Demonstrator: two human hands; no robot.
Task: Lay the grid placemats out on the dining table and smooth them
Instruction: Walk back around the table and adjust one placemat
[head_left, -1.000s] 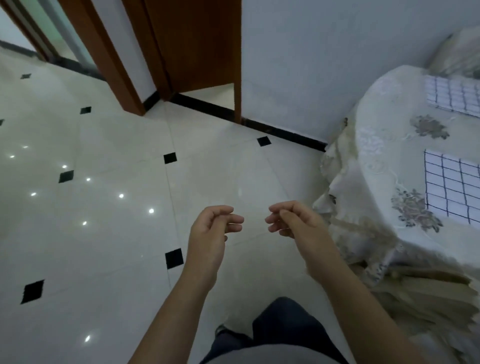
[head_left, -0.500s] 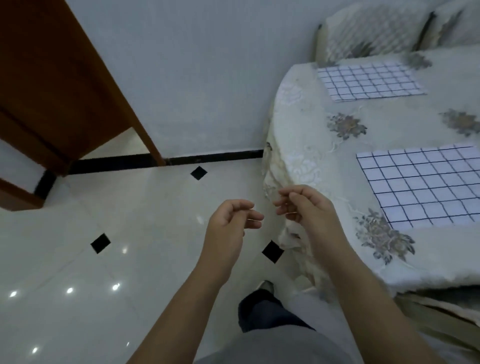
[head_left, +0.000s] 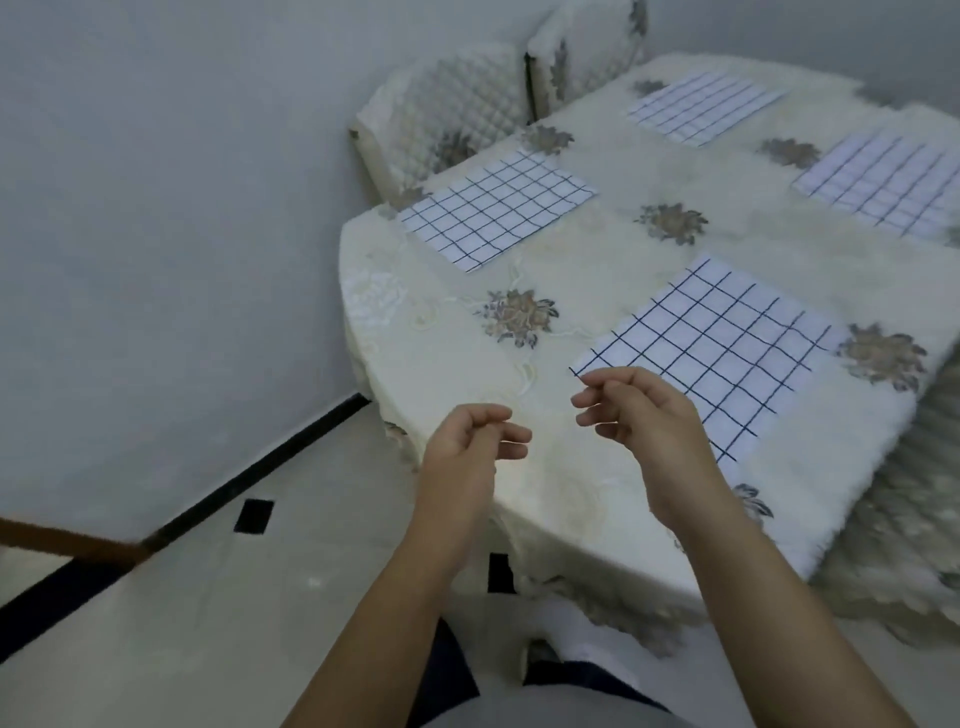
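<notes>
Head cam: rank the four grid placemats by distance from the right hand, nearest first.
From the right hand:
1. Near placemat, right under its fingertips.
2. Left placemat, by the quilted chair.
3. Right-edge placemat, cut off by the frame.
4. Far placemat, at the table's back end.

We see four grid placemats, white with dark lines, lying flat on the dining table (head_left: 597, 270) with its cream floral cloth. The nearest placemat (head_left: 727, 343) sits by the near edge, the second placemat (head_left: 498, 210) by the left edge beside the chairs, the third placemat (head_left: 706, 106) toward the far edge, and the fourth placemat (head_left: 883, 184) runs off frame at the right. All seem smooth, though the far ones are blurred.
</notes>
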